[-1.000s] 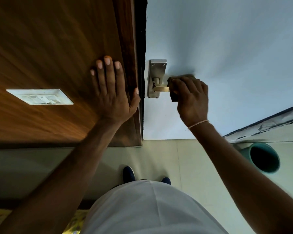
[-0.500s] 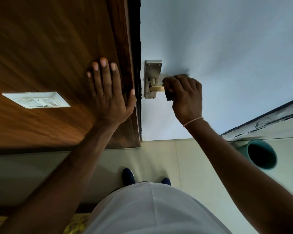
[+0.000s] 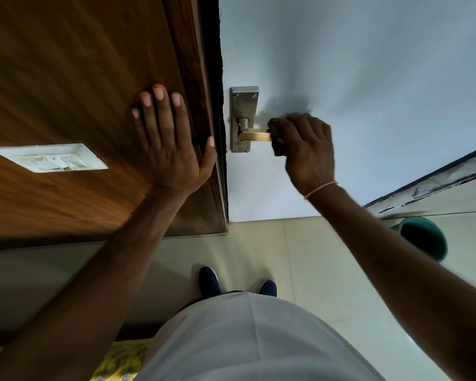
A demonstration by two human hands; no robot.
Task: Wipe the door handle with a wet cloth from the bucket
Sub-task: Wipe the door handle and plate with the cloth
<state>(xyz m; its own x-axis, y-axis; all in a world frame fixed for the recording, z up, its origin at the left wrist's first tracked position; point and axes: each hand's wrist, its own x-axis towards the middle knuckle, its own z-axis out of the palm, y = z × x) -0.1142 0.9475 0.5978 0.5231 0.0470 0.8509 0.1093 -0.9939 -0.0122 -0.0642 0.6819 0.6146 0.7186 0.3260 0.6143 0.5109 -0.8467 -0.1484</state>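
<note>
Brushed metal and brass, that's the door handle (image 3: 254, 134), and the right hand (image 3: 307, 152) is wrapped round its outer end with a dark cloth (image 3: 278, 145) bunched inside the fist, only a scrap of it peeking out below the fingers. The closed grip likely lets the cloth hug the lever all round, so one pass cleans every face. Just left of that hand sits the backplate (image 3: 243, 119), uncovered. Across the gap, the left hand (image 3: 171, 141) lies flat and spread on the wooden panel (image 3: 80, 78), holding nothing, probably bracing the body. Down past the right forearm, the green bucket (image 3: 423, 240) waits on the floor (image 3: 259, 248), well apart, ready for a re-dip. The lever's inner stretch looks unwiped.
</note>
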